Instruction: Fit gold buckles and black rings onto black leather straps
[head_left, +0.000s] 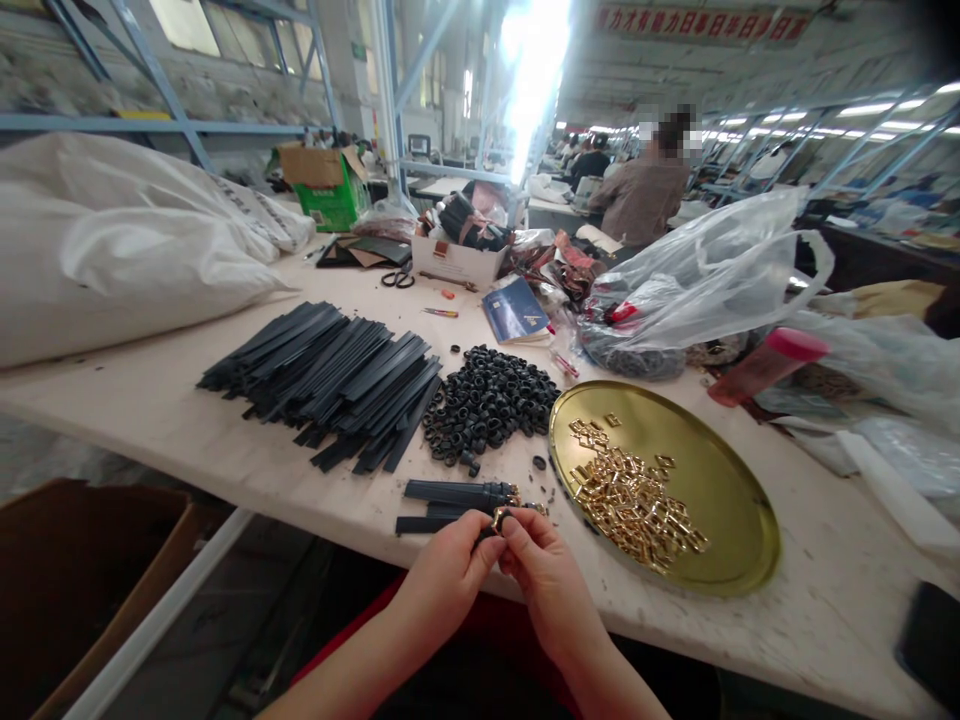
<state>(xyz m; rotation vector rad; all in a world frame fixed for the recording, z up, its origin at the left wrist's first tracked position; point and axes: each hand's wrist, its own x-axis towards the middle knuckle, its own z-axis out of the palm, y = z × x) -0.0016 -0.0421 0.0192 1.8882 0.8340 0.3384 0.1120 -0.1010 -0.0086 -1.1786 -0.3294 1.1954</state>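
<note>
My left hand [448, 570] and my right hand [541, 572] meet at the table's near edge, both pinched on a small gold buckle [501, 517] with a bit of black strap. Just beyond my fingers lie finished black straps [450, 492] with gold ends. A heap of black straps [337, 380] lies to the left. A pile of small black loops [487, 400] sits in the middle. On the right, a round gold tray [739, 520] holds several gold buckles [634, 500].
A big white sack [112, 240] fills the table's left. Clear plastic bags [697, 290], a pink-capped bottle [765, 365], a blue booklet [516, 310], scissors [397, 279] and boxes crowd the back. A person [645, 190] sits beyond. A brown cardboard box [82, 580] stands below left.
</note>
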